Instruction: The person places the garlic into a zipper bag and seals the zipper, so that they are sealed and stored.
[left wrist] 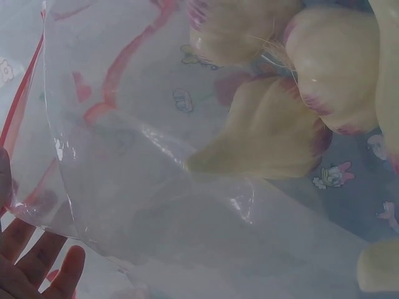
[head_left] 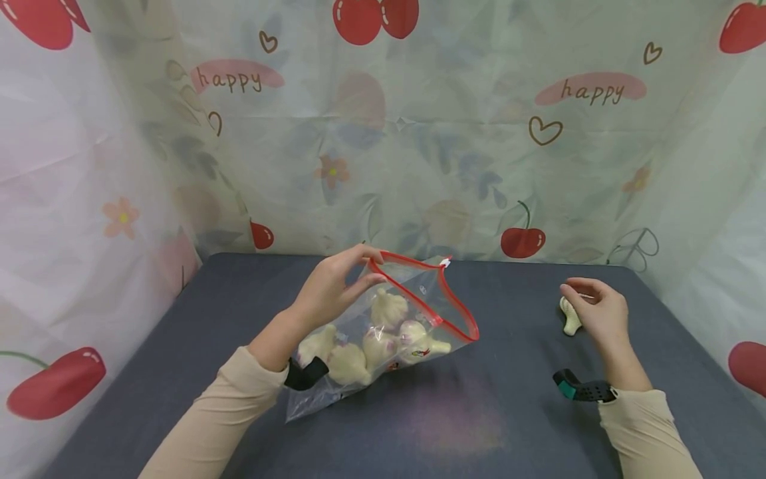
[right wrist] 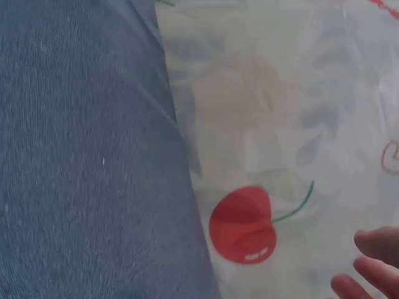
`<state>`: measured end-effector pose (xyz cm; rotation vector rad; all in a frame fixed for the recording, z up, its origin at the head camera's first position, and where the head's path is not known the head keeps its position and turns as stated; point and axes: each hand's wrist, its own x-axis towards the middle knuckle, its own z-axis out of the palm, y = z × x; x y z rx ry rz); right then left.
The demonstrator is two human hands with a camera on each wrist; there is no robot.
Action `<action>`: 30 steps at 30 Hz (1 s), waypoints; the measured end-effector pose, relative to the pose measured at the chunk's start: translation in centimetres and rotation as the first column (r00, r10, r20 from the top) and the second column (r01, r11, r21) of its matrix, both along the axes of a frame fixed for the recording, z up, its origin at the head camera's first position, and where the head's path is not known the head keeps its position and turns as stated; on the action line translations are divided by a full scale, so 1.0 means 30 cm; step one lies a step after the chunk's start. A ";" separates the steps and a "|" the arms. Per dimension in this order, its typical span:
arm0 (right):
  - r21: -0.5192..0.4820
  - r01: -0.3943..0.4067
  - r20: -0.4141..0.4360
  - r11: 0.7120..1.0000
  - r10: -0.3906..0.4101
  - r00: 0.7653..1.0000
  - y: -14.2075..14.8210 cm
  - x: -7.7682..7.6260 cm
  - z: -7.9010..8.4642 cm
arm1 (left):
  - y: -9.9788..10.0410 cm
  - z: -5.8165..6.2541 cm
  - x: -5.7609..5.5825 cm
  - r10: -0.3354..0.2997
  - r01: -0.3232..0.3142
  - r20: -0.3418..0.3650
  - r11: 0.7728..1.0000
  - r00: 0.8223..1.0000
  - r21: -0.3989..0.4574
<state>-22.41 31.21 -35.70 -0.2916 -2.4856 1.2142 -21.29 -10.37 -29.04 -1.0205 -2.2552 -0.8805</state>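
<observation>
My left hand (head_left: 335,283) pinches the red-edged rim of a clear zipper bag (head_left: 323,399) between thumb and fingers. The bag's mouth gapes toward the right, with a white slider (head_left: 445,263) at its far corner. Several garlic bulbs (head_left: 347,364) lie inside it; the left wrist view shows a purple-tinged garlic bulb (left wrist: 268,131) through the plastic. Over on the right, one loose garlic bulb (head_left: 571,319) shows beside and partly behind my right hand (head_left: 601,313). That hand's fingers (right wrist: 380,246) are loosely bent and spread, with nothing visible between them in the right wrist view.
Everything is on a dark grey table (head_left: 509,412). A printed cloth (head_left: 407,166) with cherries and flowers hangs behind and at both sides. Dark wrist straps (head_left: 592,391) sit on both arms. A thin looped cord (head_left: 640,246) shows near the back right corner.
</observation>
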 end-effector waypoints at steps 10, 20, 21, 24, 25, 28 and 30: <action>-0.043 0.249 0.089 0.967 -0.245 0.965 0.043 -0.038 -0.039 | 0.000 -0.006 0.002 0.010 -0.010 0.010 1.000 1.000 0.001; -0.073 0.250 0.173 0.965 -0.235 0.957 0.080 -0.071 -0.108 | -0.001 -0.007 0.003 -0.002 0.002 0.011 1.000 1.000 0.010; -0.081 0.251 0.182 0.965 -0.234 0.955 0.081 -0.074 -0.113 | -0.001 -0.007 0.004 -0.004 0.004 0.010 1.000 1.000 0.009; -0.088 0.253 0.194 0.964 -0.232 0.953 0.085 -0.078 -0.131 | -0.001 -0.006 0.006 -0.006 0.006 0.010 1.000 1.000 0.011; -0.087 0.255 0.192 0.963 -0.235 0.953 0.086 -0.080 -0.136 | -0.001 -0.007 0.005 -0.007 0.007 0.008 1.000 1.000 0.009; -0.086 0.260 0.186 0.962 -0.241 0.953 0.088 -0.086 -0.149 | -0.001 -0.007 0.005 -0.004 0.004 0.012 1.000 1.000 0.008; -0.089 0.266 0.186 0.960 -0.246 0.951 0.087 -0.089 -0.153 | -0.001 -0.007 0.005 -0.004 0.004 0.015 1.000 1.000 0.008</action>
